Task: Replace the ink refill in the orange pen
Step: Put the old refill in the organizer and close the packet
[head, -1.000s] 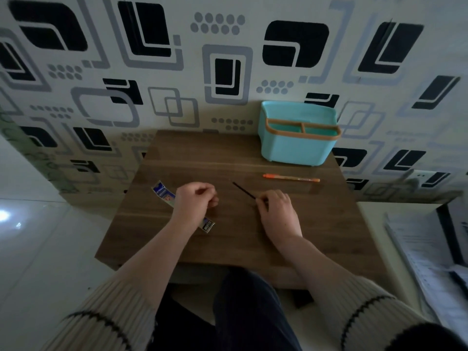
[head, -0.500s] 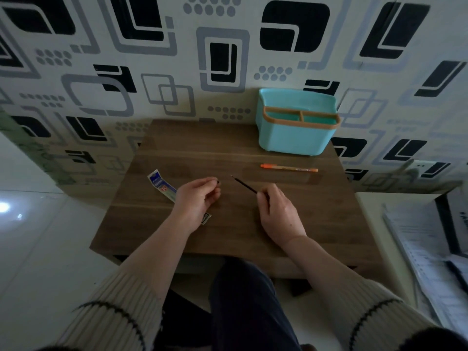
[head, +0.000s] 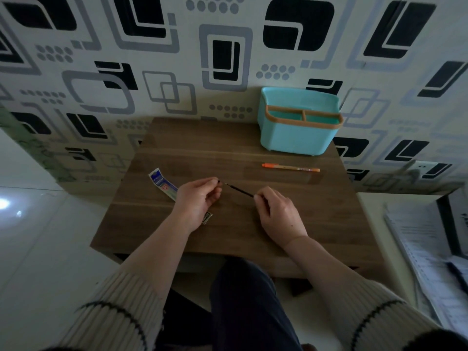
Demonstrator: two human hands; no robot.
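Refill: we hold the thin dark refill just above the bench, level between our two hands, near the front middle. We judge it is kept up there so that its tip can be worked on before it goes into the pen.
Wrapper: the blue and white packet lies flat at the left, partly under our left wrist. It looks set aside as done with.
Left hand: fingers curled, thumb and forefinger pinching the far end of the refill. What sits at that end is too small to tell; we guess a tip cap that has to come off.
Right hand: fingers curled round the near end of the refill, steadying it, so the left can pull against it.
Pen: the orange pen lies flat behind the right hand, in front of the holder, well apart from both hands and whole as far as we can see. We judge it has yet to be opened.
Holder: the teal holder stands at the back right against the wall.
Change: half a second ago the left hand was short of the refill's end, with a gap between; now it has closed on that end. The pen and the wrapper have not moved.
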